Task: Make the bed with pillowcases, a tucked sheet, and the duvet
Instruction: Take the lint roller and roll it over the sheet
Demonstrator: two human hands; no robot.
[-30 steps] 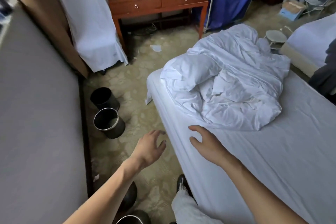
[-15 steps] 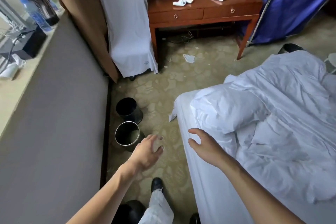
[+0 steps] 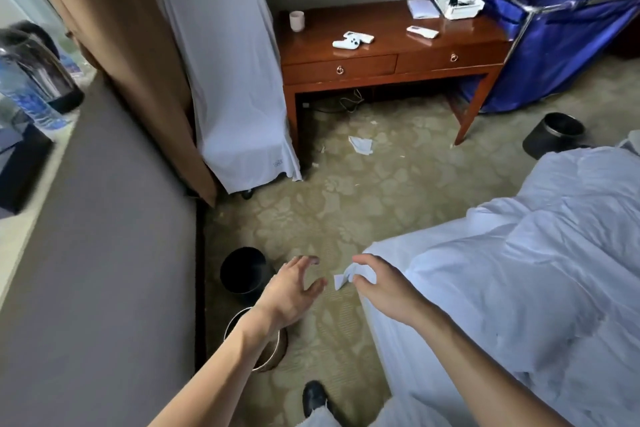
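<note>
The bed fills the lower right, its mattress covered by a white sheet (image 3: 398, 350) whose loose corner flap (image 3: 341, 279) sticks out at the near corner. A crumpled white duvet (image 3: 554, 253) lies heaped on top. My right hand (image 3: 384, 291) hovers at that corner, fingers curved, fingertips right beside the flap; whether they touch it I cannot tell. My left hand (image 3: 294, 291) is spread open above the carpet, just left of the flap, holding nothing.
Two round bins (image 3: 242, 270) (image 3: 273, 354) stand by the grey wall on the left, a third bin (image 3: 554, 135) beyond the bed. A wooden desk (image 3: 381, 59), a white-covered chair (image 3: 235, 80) and a blue laundry cart (image 3: 554, 28) line the back. Paper scrap (image 3: 360, 146) on carpet.
My view has swung left and along the bed toward its corner. Both hands have travelled with it, from above the sheet's edge to the loose corner flap, keeping the same spread pose.
</note>
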